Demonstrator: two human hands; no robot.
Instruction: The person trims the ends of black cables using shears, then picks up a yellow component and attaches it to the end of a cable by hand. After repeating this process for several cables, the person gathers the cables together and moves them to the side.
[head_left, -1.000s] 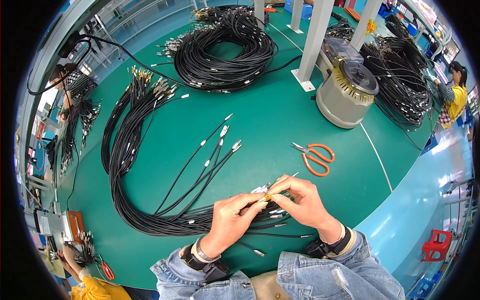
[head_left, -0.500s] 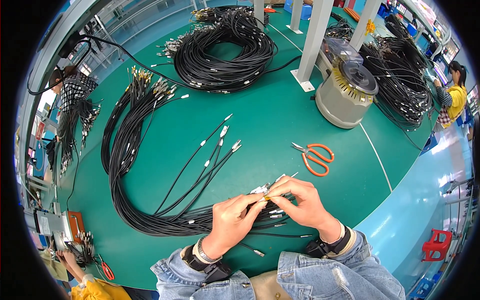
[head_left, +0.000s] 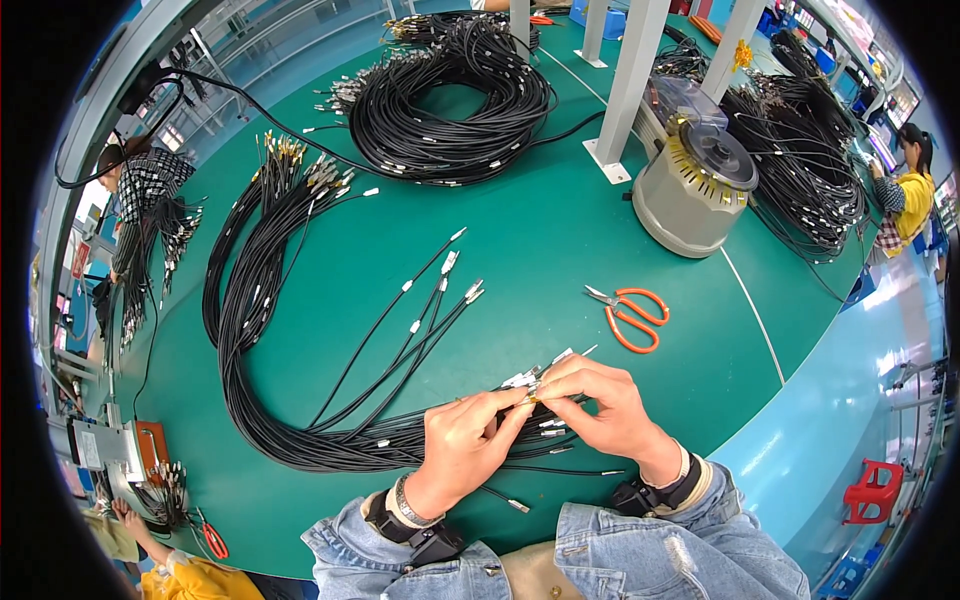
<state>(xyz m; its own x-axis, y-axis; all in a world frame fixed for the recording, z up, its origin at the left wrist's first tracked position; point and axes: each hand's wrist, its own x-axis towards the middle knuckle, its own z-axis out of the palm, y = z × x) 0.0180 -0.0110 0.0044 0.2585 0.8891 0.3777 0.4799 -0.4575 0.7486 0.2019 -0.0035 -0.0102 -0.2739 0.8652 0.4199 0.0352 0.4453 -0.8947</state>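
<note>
Thumb and forefinger of a worker's left hand (head_left: 462,432) pinch a small gold-coloured piece (head_left: 533,399) against the pinched fingertips of the right hand (head_left: 612,412), above a green worktable (head_left: 540,260). The work appears to be at a fitting step on a single cable end, though the fingers hide whether the piece is joined to a cable. A bundle of black cables (head_left: 300,448) curves in from the left and passes beneath the hands, its pale tips fanning just beyond the fingertips. The next move likely calls for a steady left pinch and a small adjustment by the right. Orange-handled snips (head_left: 614,301) lie beyond the right fingers, a round dispenser (head_left: 690,205) farther off.
</note>
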